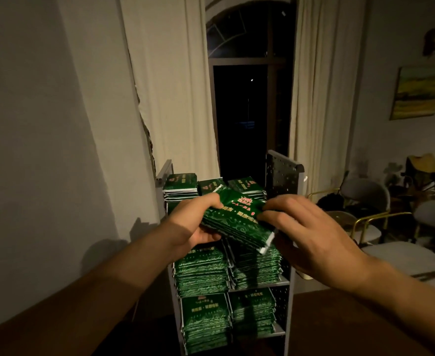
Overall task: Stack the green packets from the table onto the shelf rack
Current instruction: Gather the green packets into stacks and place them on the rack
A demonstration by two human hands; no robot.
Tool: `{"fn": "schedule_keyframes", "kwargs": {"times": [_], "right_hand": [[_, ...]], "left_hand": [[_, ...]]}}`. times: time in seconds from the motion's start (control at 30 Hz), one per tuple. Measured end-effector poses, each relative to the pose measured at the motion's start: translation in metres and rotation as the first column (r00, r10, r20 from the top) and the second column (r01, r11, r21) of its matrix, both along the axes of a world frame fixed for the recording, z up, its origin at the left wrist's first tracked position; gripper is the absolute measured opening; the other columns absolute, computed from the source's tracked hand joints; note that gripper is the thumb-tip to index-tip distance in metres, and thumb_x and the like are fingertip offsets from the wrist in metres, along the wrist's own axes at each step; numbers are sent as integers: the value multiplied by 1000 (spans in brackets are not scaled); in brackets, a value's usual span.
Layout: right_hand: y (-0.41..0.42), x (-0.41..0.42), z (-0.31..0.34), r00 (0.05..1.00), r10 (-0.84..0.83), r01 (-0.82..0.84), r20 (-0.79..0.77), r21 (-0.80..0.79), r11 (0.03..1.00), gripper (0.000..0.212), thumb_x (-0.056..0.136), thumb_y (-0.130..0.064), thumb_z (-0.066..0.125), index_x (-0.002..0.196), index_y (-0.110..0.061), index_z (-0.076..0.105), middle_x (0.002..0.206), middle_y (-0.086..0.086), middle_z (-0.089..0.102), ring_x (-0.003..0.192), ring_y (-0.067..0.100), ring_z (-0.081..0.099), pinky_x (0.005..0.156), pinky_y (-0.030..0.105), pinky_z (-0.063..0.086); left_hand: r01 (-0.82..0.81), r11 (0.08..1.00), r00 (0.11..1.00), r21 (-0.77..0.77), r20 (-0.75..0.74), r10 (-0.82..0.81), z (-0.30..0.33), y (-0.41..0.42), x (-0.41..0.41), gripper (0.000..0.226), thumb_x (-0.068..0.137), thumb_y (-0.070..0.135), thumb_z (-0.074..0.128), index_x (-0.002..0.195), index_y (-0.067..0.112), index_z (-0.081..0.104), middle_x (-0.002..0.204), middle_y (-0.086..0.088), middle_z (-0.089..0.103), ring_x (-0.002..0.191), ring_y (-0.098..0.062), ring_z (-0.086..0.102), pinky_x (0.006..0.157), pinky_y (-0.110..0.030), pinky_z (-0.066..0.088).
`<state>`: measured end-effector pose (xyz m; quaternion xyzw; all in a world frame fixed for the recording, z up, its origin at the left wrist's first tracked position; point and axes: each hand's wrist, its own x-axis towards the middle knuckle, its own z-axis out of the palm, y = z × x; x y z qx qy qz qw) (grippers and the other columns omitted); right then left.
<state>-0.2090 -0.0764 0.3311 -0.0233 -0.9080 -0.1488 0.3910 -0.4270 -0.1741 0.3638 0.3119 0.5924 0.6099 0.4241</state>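
Dim light is filling a room with pale curtains [170, 80] hanging beside a dark arched window [247, 98] straight beyond my hands. I am holding a small bundle of green packets [237, 222] between both hands, tilted so that its far end is sitting higher than its near end. My left hand [196, 224] is gripping the bundle's left side, thumb curling over the top and fingers going underneath. My right hand [306, 235] is pinching the bundle's right edge with bent fingers. Directly below and beyond my hands the shelf rack [284, 176] is standing, its perforated side panel rising just past my right fingers. Stacks of green packets are lying on its top level beyond my hands [180, 186], on the level under my hands [201, 268] and on the one below that [206, 322]. A dark brown desk [365, 327] is running beneath my forearms. Off to the right of my right hand, chairs [365, 199] are standing, and a painting [419, 92] is hanging on the wall above them.
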Motion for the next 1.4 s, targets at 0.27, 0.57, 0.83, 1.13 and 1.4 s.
{"fn": "schedule_keyframes", "kwargs": {"times": [0.27,0.57,0.83,1.13,1.4], "right_hand": [[22,-5,11,997,-3,10,-83,82,997,43,86,-18,73,124,-4,61,123,9,60,113,23,57,98,30,45],[47,-41,26,967,-175,181,-184,17,983,45,75,-15,78,116,-5,63,103,9,61,88,26,57,67,34,49],[68,-113,18,966,-251,253,-60,27,967,35,74,-12,75,107,-10,63,97,6,59,82,26,55,67,37,49],[87,-156,20,944,-330,329,6,46,943,43,65,-8,82,102,-16,61,96,3,57,82,22,54,67,34,45],[94,-162,30,960,-275,279,-59,79,957,32,72,-8,74,102,-11,61,96,7,59,82,27,54,66,38,45]], "left_hand": [[13,1000,1000,11,21,-13,16,14,3,6,91,14,62,95,9,63,80,-8,66,65,-18,63,44,-21,49],[-45,949,67,312,-947,314,-16,13,-16,38,101,30,36,101,9,69,87,-4,68,81,-17,60,76,-40,54],[-101,988,-200,120,-975,98,-44,23,-14,57,93,45,31,116,10,69,114,-5,69,107,-20,61,96,-37,51],[-99,990,-187,100,-979,80,-47,26,-20,52,93,45,31,117,13,65,114,-2,66,105,-18,58,91,-33,50],[-100,988,-197,115,-976,94,-48,30,-20,42,94,41,38,112,14,65,106,-1,65,97,-17,56,83,-31,50]]}}
